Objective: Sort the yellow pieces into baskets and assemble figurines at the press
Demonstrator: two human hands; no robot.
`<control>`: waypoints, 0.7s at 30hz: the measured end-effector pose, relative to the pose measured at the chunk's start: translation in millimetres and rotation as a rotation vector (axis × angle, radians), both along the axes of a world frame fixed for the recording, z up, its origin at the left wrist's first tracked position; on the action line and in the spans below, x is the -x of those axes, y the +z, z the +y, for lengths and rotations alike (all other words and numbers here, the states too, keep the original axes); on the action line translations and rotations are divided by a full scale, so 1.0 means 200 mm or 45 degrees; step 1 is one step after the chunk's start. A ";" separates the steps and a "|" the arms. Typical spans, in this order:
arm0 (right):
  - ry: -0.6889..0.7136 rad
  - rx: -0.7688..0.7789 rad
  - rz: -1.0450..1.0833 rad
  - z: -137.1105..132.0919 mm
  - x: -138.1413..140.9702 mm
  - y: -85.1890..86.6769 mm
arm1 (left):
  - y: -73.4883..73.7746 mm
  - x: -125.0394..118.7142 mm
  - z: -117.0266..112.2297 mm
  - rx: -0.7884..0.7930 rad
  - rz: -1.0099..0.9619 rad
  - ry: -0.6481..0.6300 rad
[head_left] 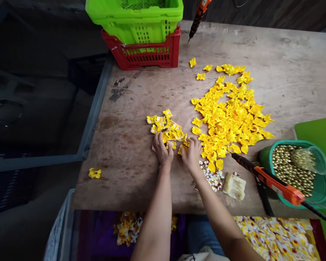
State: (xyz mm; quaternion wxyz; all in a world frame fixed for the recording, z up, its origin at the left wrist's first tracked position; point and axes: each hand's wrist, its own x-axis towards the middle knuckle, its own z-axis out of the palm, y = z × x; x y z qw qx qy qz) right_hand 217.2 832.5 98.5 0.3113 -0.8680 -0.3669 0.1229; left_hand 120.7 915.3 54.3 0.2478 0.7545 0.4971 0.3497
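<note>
My left hand (pixel 163 151) lies at the near side of a small group of yellow and white plastic flower pieces (pixel 174 131), its fingers stretched out and touching the nearest ones. Just right of it, my right hand (pixel 192 155) has thumb and fingers curled around a yellow plastic flower piece (pixel 183 148), partly hidden by the fingers. A large heap of yellow flower pieces (pixel 228 116) spreads to the right of both hands. Small white and dark red bits (pixel 213 177) lie beside my right wrist, along with a pale worn block (pixel 234 186).
An orange soldering-iron-like tool (pixel 277 183) slants across the right, near a green basket (pixel 264 154) of gold beads. Another such tool (pixel 198 18) hangs at the back. Green (pixel 136 16) and red crates (pixel 152 58) stand back left. A lone yellow piece (pixel 94 173) sits left.
</note>
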 end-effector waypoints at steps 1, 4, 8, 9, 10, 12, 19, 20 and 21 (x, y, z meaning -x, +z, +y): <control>0.016 0.114 -0.042 -0.01 0.00 -0.01 | 0.00 0.00 0.00 0.005 -0.001 0.001; -0.016 0.278 -0.099 -0.01 -0.02 -0.02 | 0.00 0.00 0.00 0.022 -0.014 0.014; -0.146 0.149 -0.135 -0.10 -0.09 0.02 | -0.01 -0.01 0.01 0.014 -0.021 0.030; -0.201 0.113 -0.135 -0.15 -0.10 0.03 | 0.00 -0.01 0.01 0.009 -0.018 0.030; -0.284 0.089 -0.136 -0.21 -0.11 0.04 | 0.00 -0.01 0.01 0.004 -0.017 0.029; -0.506 0.076 -0.148 -0.33 -0.12 0.03 | 0.00 -0.01 0.01 0.005 -0.018 0.024; -0.499 0.030 -0.098 -0.59 -0.21 -0.09 | 0.00 -0.01 0.01 0.007 -0.024 0.044; -0.531 0.032 -0.090 -0.61 -0.23 -0.09 | 0.00 -0.02 0.01 -0.001 -0.028 0.046; -0.600 0.037 -0.082 -0.63 -0.24 -0.10 | 0.01 -0.02 0.01 -0.010 -0.033 0.047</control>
